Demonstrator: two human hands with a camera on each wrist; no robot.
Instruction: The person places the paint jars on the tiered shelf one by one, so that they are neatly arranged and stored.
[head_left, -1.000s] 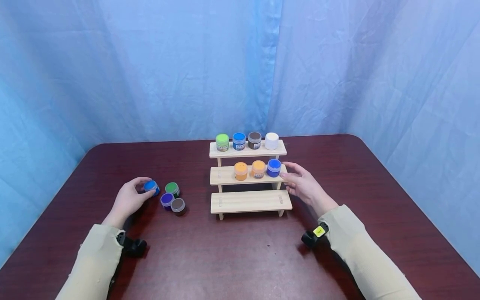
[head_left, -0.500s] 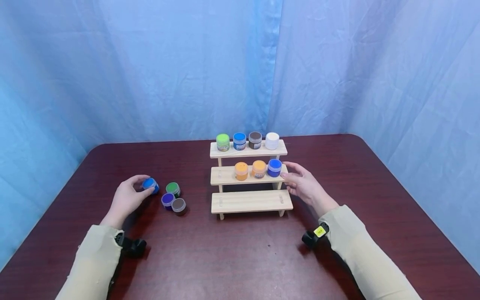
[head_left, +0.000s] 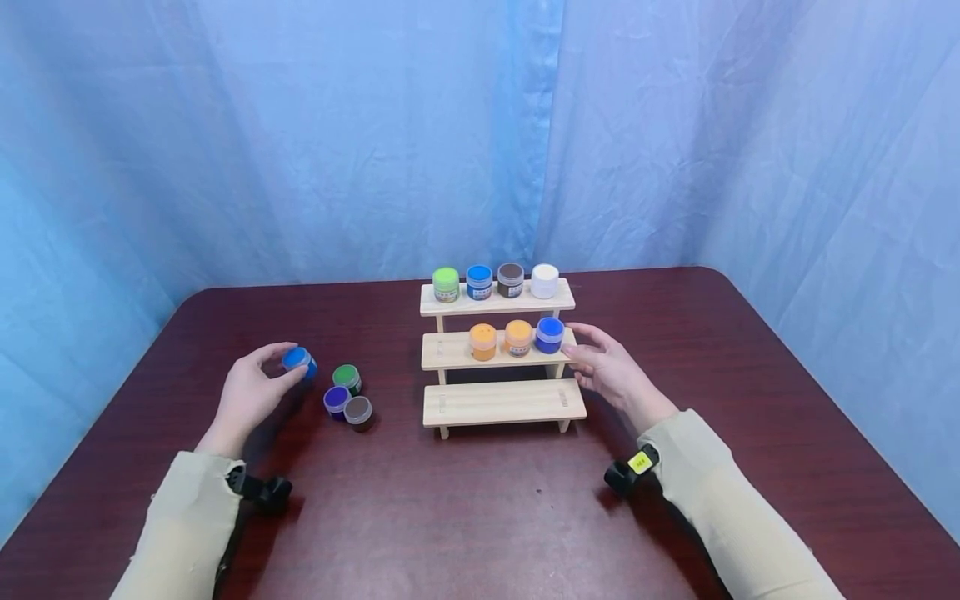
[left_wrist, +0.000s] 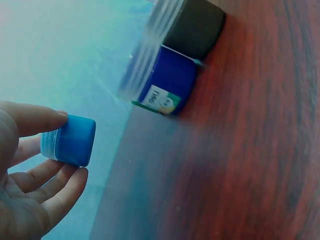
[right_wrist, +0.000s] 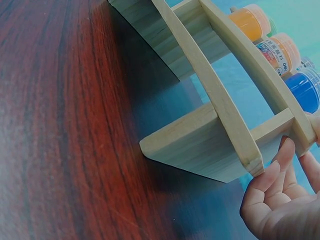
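My left hand [head_left: 251, 387] pinches a light blue paint jar [head_left: 299, 362] between thumb and fingers. In the left wrist view this jar hangs clear of the table, slightly tilted. Beside it stand a green jar [head_left: 347, 378], a purple jar [head_left: 337, 402] and a dark brown jar [head_left: 358, 412], close together. My right hand [head_left: 609, 371] holds the right end of the middle step of a three-step wooden stand [head_left: 502, 403]. That step bears two orange jars [head_left: 483, 342] and a deep blue jar [head_left: 550, 335], the latter near my right thumb.
On the stand's top step are a light green jar [head_left: 446, 285], a blue jar [head_left: 479, 283], a dark brown jar [head_left: 511, 281] and a white jar [head_left: 544, 282]. The dark red table [head_left: 480, 517] ends at a blue curtain [head_left: 360, 142] behind.
My left hand has risen and drawn slightly back to the left with the light blue jar, away from the other jars. My right hand stays at the stand.
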